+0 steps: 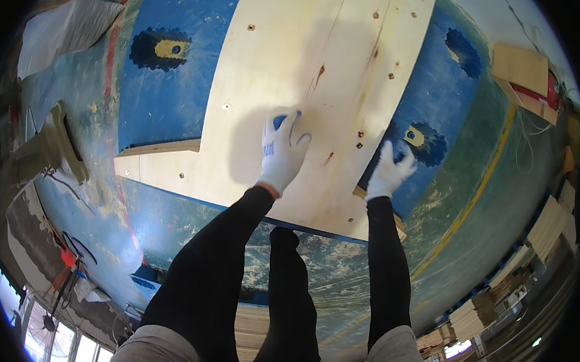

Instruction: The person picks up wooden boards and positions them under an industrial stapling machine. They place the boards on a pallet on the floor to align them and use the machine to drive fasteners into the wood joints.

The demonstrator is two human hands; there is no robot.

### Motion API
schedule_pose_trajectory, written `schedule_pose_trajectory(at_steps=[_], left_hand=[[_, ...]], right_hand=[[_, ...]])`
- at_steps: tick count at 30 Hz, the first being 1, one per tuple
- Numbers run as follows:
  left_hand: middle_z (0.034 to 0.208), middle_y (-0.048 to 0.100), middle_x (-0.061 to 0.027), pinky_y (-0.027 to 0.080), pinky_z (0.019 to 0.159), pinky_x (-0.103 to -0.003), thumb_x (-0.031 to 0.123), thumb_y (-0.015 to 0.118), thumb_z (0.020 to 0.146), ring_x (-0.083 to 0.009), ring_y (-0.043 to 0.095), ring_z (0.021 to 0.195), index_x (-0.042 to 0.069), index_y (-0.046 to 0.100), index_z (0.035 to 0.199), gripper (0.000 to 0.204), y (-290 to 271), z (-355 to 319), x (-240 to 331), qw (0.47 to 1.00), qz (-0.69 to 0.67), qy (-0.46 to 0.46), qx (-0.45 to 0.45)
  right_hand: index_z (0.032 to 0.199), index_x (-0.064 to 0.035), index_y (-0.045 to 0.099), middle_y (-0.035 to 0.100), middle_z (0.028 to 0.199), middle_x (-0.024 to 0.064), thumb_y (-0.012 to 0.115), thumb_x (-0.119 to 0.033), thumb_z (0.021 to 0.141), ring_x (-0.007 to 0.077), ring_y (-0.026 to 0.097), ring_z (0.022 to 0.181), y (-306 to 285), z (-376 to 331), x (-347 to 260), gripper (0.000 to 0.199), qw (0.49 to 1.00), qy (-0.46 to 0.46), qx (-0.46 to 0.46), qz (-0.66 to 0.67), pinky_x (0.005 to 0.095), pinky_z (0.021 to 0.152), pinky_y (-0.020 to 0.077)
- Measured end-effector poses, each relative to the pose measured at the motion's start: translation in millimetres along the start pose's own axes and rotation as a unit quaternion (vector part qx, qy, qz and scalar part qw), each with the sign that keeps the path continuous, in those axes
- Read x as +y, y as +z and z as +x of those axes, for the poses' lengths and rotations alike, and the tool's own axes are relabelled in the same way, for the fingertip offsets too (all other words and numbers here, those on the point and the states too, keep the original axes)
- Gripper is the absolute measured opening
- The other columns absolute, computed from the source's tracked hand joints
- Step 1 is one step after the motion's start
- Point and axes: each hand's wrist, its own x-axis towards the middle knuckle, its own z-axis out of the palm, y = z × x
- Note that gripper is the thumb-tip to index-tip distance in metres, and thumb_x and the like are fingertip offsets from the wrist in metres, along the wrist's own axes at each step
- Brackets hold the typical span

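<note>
A large pale plywood panel (308,77) with small holes and dark knots lies over a blue surface (181,5). My left hand (282,156), in a white glove with blue on the fingers, is over the panel's middle. Its fingers are curved and apart, holding nothing, and a shadow falls beside it. My right hand (391,170), gloved alike and slightly blurred, is at the panel's right edge. Its fingers are spread, with nothing seen in them. Whether either hand touches the wood I cannot tell.
Dark jagged-edged recesses with yellow centres (172,49) show on both sides of the panel. A green-brown machine part (59,146) stands at left, a wooden box (520,68) at far right. Stacked boards (476,315) line the lower right. Yellow and red lines mark the worn green floor.
</note>
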Motion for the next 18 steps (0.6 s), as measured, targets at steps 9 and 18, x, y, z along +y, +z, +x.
schedule_pose_trajectory(at_steps=[9, 18], left_hand=[[0.116, 0.057, -0.0188, 0.049, 0.092, -0.043, 0.018, 0.072, 0.083, -0.0365, 0.059, 0.106, 0.001, 0.06, 0.127, 0.048, -9.5, -96.6, -54.4, 0.986, 0.052, -0.142, -0.072], [0.117, 0.06, -0.0168, 0.05, 0.091, -0.044, 0.018, 0.073, 0.082, -0.0368, 0.059, 0.107, -0.001, 0.062, 0.125, 0.048, -3.1, -112.9, -46.7, 0.986, 0.044, -0.144, -0.069]], right_hand=[[0.118, 0.0044, 0.065, 0.065, 0.117, 0.0143, 0.075, -0.024, 0.09, 0.0236, 0.063, 0.106, -25.5, -48.7, 40.8, 0.041, 0.935, 0.176, -0.282, 0.124, 0.0358, 0.093, 0.0488], [0.116, 0.0045, 0.066, 0.064, 0.115, 0.012, 0.076, -0.021, 0.088, 0.0227, 0.062, 0.102, -19.3, -69.2, 46.8, 0.039, 0.952, 0.159, -0.247, 0.086, 0.0353, 0.092, 0.0488]])
